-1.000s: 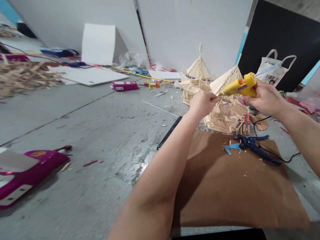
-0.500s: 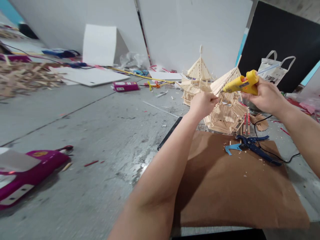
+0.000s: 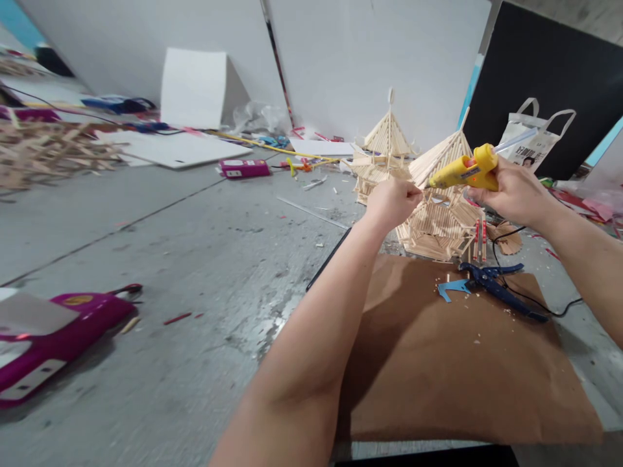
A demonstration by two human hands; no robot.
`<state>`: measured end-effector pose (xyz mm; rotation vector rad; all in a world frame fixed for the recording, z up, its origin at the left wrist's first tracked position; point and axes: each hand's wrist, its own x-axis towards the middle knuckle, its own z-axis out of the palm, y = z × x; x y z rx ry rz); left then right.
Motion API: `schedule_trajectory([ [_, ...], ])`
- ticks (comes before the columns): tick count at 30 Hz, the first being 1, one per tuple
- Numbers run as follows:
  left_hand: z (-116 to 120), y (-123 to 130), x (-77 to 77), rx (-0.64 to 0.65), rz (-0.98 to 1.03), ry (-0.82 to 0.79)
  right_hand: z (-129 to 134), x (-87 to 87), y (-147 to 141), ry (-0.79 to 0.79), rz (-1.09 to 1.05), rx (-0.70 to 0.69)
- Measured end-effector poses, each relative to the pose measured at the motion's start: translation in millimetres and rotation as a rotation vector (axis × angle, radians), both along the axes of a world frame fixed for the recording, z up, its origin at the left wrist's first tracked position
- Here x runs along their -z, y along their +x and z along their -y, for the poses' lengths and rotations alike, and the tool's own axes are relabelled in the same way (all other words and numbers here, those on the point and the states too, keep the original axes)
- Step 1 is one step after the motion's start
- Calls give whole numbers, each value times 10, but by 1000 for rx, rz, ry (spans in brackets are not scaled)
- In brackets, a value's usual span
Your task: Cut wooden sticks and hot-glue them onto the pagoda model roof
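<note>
My right hand (image 3: 518, 191) is wrapped round a yellow hot glue gun (image 3: 462, 170), with a clear glue stick (image 3: 516, 139) poking out of its back. The gun's nozzle points left and touches or nearly touches the fingertips of my left hand (image 3: 393, 204). Those fingers are pinched together; anything between them is too small to make out. Just behind and below both hands stands a model pavilion (image 3: 440, 227) built of thin wooden sticks, with a pointed roof (image 3: 445, 152). A second stick pavilion (image 3: 388, 139) stands behind it to the left.
Brown board (image 3: 462, 376) lies in front, bearing dark blue cutters (image 3: 501, 292) and a blue scrap (image 3: 452, 288). A black flat object (image 3: 327, 261) is beside my left forearm. Magenta boxes (image 3: 243, 168) and a stick pile (image 3: 53, 152) lie left; a white bag (image 3: 528, 139) stands right.
The glue gun has moved slightly left and down, bringing its nozzle to my left fingertips. My left hand has shifted a little to the left and stays pinched.
</note>
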<state>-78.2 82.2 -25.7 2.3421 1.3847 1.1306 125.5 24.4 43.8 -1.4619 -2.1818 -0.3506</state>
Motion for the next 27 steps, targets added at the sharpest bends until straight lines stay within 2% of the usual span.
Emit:
schedule_trajectory([
  [3, 14, 0, -7, -68, -3, -30, -43, -2, 46, 39, -51, -11],
  [11, 11, -4, -9, -92, 38, -56, -47, -2, 169, 110, -210, 0],
  [15, 40, -19, -34, -165, 74, -27, 9, 96, 408, 132, -494, 72],
  [18, 101, -39, -69, -259, 150, 59, 57, 282, 676, 34, -847, 102],
  [21, 181, -38, -99, -321, 268, 191, 94, 571, 930, -92, -1302, 158],
  [24, 281, 49, -111, -306, 318, 300, 109, 913, 1133, -121, -1492, 221],
  [27, 428, 274, -87, -200, 247, 348, 100, 1236, 1298, -218, -1628, 289],
])
